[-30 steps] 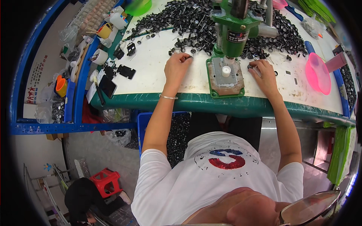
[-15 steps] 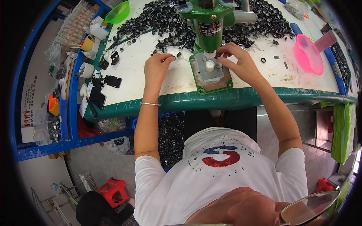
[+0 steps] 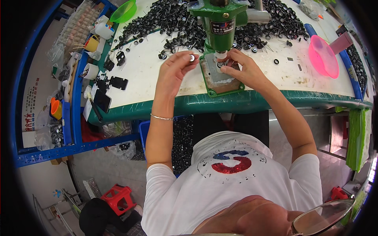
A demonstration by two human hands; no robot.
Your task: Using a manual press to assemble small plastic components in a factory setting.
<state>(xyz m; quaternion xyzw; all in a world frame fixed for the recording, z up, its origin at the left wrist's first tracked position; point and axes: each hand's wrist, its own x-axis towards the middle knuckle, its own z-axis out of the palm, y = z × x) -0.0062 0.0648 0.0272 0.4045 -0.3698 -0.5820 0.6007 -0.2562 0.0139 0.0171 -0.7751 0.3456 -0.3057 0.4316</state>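
Note:
A green bench press (image 3: pixel 219 37) stands at the table's edge, its ram pointing down over a grey plate (image 3: pixel 219 76) on a green-rimmed base. Under the ram, my right hand (image 3: pixel 245 67) pinches a small black toy wheel (image 3: pixel 221 64) with a silvery hub at the white holder, which the wheel now covers. To the left of the press, my left hand (image 3: pixel 173 70) is raised over the table. A small wheel (image 3: pixel 191 58) with a pale face is held between its thumb and fingertips.
Heaps of black wheels on thin axles (image 3: pixel 169 21) spread behind the press. A pink bowl (image 3: pixel 323 57) stands at the right, a green bowl (image 3: pixel 123 11) at the far left. A loose black ring (image 3: pixel 276 61) lies right of the press. A phone (image 3: pixel 102 102) sits near the left edge.
My left hand has moved right toward the press and turned, showing the pale face of its wheel. A wheel now sits at the white holder that stood bare before, under my right fingers.

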